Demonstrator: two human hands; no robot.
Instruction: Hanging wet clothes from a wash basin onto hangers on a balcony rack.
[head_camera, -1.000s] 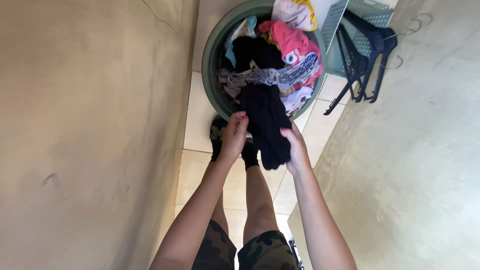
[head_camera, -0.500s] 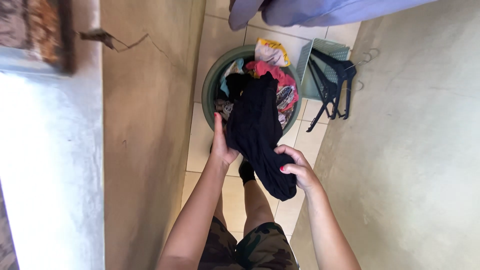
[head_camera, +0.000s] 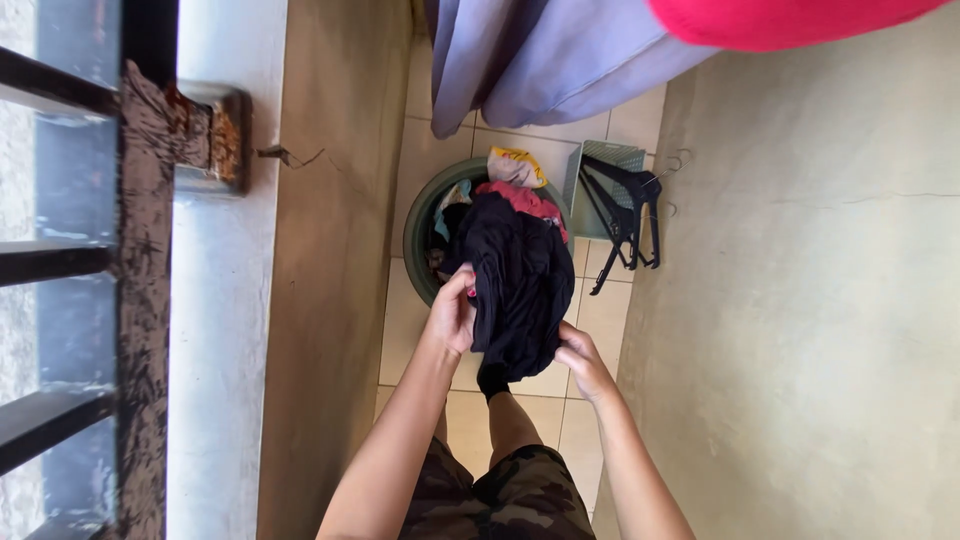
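Observation:
A black garment (head_camera: 518, 280) hangs bunched between my two hands, lifted above a round green tub (head_camera: 415, 225) full of mixed clothes. My left hand (head_camera: 452, 312) grips the garment's left edge, fingers curled into the cloth. My right hand (head_camera: 580, 358) holds its lower right corner from underneath. A pink garment (head_camera: 520, 197) and a yellow-and-white one (head_camera: 513, 166) lie on top of the pile behind the black cloth. My legs in camouflage shorts show below.
Black plastic hangers (head_camera: 622, 210) lean on a pale green crate (head_camera: 600, 160) beside the tub. Lilac cloth (head_camera: 540, 60) and a red cloth (head_camera: 780, 20) hang overhead. Beige walls close in on both sides; a barred window (head_camera: 80, 270) is at far left.
The black garment has come up out of the tub and been gathered closer between both hands. The view tilted up, bringing in the window and hanging cloths.

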